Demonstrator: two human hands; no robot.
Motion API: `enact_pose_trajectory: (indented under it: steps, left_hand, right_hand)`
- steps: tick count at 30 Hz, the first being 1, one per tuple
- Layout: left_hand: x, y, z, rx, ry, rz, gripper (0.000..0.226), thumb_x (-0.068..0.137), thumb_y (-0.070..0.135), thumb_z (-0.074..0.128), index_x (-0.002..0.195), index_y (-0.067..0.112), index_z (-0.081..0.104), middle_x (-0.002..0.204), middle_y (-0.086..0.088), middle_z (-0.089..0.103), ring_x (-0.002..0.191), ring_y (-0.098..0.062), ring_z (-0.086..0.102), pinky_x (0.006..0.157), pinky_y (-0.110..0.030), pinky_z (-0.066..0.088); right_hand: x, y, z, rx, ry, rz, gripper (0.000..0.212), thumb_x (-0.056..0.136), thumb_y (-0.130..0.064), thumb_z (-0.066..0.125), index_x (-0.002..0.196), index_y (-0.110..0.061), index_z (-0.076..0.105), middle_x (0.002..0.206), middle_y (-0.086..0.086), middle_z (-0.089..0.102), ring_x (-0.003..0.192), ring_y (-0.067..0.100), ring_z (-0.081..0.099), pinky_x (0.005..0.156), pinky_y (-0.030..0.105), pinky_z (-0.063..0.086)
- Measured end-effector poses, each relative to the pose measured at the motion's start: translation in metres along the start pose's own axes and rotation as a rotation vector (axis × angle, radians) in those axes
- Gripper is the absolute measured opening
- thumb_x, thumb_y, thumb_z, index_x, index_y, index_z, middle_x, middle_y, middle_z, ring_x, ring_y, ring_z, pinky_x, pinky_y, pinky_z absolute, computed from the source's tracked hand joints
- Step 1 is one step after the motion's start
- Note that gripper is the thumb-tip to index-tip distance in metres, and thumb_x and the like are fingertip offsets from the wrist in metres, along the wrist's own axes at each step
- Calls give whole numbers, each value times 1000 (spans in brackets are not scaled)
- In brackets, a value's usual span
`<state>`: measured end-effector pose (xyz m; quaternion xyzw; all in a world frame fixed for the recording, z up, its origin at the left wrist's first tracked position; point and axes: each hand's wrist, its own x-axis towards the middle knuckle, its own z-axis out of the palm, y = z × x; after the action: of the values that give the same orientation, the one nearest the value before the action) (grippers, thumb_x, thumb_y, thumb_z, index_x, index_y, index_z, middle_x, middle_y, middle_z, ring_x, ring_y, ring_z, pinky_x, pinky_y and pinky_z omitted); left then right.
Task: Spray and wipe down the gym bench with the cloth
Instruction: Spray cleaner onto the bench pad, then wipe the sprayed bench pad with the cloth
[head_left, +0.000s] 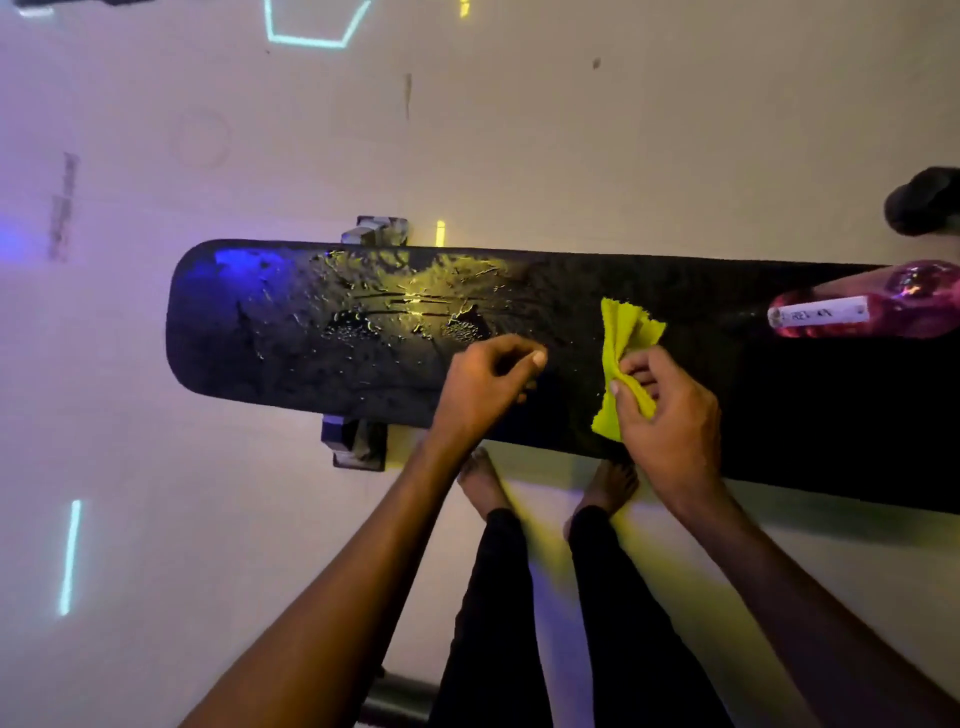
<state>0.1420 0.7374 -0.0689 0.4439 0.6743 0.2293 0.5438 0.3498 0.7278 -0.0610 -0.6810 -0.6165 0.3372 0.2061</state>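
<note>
A long black gym bench (291, 322) runs across the view, its left half wet with spray droplets that shine yellow. My right hand (670, 410) grips a crumpled yellow cloth (623, 332) just above the bench's near middle. To the left of the cloth my left hand (483, 384) hovers over the pad with its fingers curled and nothing in them. A pink spray bottle (872, 306) with a white label lies on the bench at the far right.
The bench's metal feet (358, 441) stick out on both sides near its left end. My bare feet (483, 483) stand on the pale floor by the near edge. A dark round object (924, 200) sits at the right beyond the bench. A dark bar (395, 696) lies by my legs.
</note>
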Motion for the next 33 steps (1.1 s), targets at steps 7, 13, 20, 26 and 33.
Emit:
enact_pose_trajectory:
  steps: [7, 13, 20, 26, 33]
  left_hand:
    - [-6, 1, -41, -448, 118, -238, 16, 97, 16, 70, 90, 3, 65, 84, -22, 71, 75, -31, 70, 70, -38, 63]
    - [-22, -23, -95, -627, 238, -296, 14, 98, 2, 64, 99, -12, 64, 86, -22, 69, 61, -17, 68, 62, -26, 61]
    - [-48, -48, -154, -869, 554, -206, 2, 95, 1, 67, 95, 1, 69, 82, -13, 76, 72, -23, 75, 69, -27, 64]
    - [-66, -55, -221, -894, 894, -105, 4, 96, 0, 66, 98, -1, 69, 71, -2, 75, 65, -15, 72, 67, -23, 63]
    - [-87, -105, -249, -832, 1144, -168, 4, 96, 4, 68, 98, 1, 70, 71, -3, 74, 70, -19, 74, 69, -26, 63]
  right_hand:
    - [0, -72, 39, 6, -208, -116, 25, 87, -9, 81, 105, -20, 67, 90, -8, 69, 79, 14, 65, 75, 40, 60]
    - [11, -122, 78, 368, -349, 177, 30, 88, -8, 81, 111, -21, 65, 72, 0, 71, 63, 9, 65, 60, 17, 53]
    - [35, -184, 134, 589, -380, 354, 24, 92, 5, 71, 109, -12, 69, 77, 3, 71, 60, 0, 67, 61, 14, 53]
    - [69, -270, 182, 551, -398, 162, 27, 89, 8, 70, 111, -8, 72, 85, 19, 65, 78, 23, 59, 75, 31, 53]
    - [88, -281, 231, 348, -263, -36, 28, 87, -6, 76, 112, -19, 69, 89, 9, 75, 85, 30, 75, 86, 47, 63]
